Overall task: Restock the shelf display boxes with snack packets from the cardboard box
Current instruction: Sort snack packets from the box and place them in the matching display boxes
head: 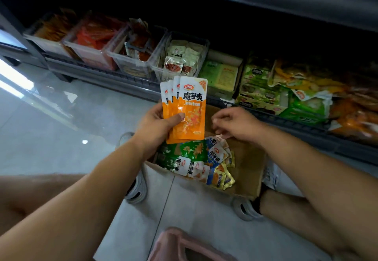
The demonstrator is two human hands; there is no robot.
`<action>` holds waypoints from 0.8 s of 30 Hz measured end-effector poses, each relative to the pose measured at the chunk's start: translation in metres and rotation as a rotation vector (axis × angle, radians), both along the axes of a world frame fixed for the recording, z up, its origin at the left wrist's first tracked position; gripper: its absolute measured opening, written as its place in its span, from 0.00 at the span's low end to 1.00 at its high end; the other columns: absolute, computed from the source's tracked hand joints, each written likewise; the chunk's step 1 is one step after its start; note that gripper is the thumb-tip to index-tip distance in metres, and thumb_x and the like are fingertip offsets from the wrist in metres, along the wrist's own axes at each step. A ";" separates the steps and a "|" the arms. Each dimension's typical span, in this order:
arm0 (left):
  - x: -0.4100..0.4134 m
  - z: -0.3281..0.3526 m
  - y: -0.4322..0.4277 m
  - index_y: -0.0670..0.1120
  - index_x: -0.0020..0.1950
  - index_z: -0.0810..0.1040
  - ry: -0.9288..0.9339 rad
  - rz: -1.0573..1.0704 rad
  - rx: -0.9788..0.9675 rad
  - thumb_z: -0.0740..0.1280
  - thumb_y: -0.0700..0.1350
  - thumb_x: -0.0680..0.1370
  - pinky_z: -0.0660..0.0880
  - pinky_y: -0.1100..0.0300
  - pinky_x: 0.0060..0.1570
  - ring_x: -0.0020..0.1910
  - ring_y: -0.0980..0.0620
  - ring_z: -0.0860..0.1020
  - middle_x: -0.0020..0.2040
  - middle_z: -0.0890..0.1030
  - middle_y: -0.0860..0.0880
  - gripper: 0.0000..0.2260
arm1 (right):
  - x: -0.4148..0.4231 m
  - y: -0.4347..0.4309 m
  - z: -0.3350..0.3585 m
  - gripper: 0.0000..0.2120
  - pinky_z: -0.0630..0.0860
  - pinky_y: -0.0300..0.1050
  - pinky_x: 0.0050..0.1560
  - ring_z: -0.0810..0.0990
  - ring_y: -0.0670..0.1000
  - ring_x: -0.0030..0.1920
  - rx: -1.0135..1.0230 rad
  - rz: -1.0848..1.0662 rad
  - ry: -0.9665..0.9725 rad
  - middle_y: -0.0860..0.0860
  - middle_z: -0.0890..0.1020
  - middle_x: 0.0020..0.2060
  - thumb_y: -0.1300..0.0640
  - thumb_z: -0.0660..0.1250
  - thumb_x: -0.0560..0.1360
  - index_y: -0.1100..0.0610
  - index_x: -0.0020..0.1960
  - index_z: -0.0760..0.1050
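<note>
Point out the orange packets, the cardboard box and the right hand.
orange packets (191, 107), head view, front packet's printed face.
cardboard box (248, 168), head view, bare inner right wall.
right hand (237, 124), head view, back of the hand.

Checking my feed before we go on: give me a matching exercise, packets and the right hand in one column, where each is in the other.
1 orange packets
2 green packets
3 white packets
4 right hand

A in a clear bin
B above the cardboard box, holding nothing
C fanned in the left hand
D lying in the cardboard box

Pairs: 1-C, 2-D, 3-A, 4-B
</note>
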State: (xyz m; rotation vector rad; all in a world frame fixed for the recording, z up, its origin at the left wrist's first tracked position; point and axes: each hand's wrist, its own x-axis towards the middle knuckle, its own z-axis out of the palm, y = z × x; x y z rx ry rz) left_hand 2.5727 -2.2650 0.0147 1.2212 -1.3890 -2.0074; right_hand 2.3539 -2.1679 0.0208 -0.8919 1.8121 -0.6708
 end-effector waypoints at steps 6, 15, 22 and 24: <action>0.020 -0.012 0.016 0.43 0.68 0.77 -0.072 0.032 -0.022 0.72 0.40 0.79 0.83 0.43 0.54 0.54 0.44 0.86 0.57 0.86 0.45 0.17 | 0.008 0.036 -0.077 0.10 0.82 0.49 0.51 0.83 0.52 0.51 0.258 0.060 0.053 0.53 0.82 0.53 0.57 0.69 0.79 0.55 0.60 0.78; 0.062 -0.041 -0.001 0.47 0.67 0.78 -0.167 0.219 0.041 0.73 0.42 0.78 0.84 0.57 0.41 0.50 0.50 0.87 0.54 0.87 0.50 0.18 | 0.034 0.045 -0.189 0.20 0.78 0.49 0.56 0.81 0.60 0.56 0.519 0.182 0.237 0.60 0.82 0.50 0.47 0.72 0.76 0.64 0.54 0.82; 0.066 -0.051 -0.004 0.47 0.66 0.78 -0.157 0.285 0.075 0.73 0.42 0.78 0.83 0.58 0.41 0.50 0.50 0.87 0.53 0.88 0.51 0.17 | 0.040 0.035 -0.212 0.11 0.80 0.50 0.52 0.80 0.55 0.46 0.470 -0.037 0.123 0.58 0.82 0.48 0.56 0.77 0.73 0.61 0.51 0.82; 0.066 -0.054 -0.004 0.48 0.67 0.78 -0.159 0.282 0.076 0.74 0.43 0.78 0.84 0.57 0.42 0.51 0.49 0.87 0.55 0.87 0.50 0.18 | 0.041 0.035 -0.213 0.05 0.79 0.49 0.49 0.78 0.56 0.45 0.461 -0.101 0.079 0.56 0.80 0.46 0.60 0.76 0.73 0.59 0.47 0.82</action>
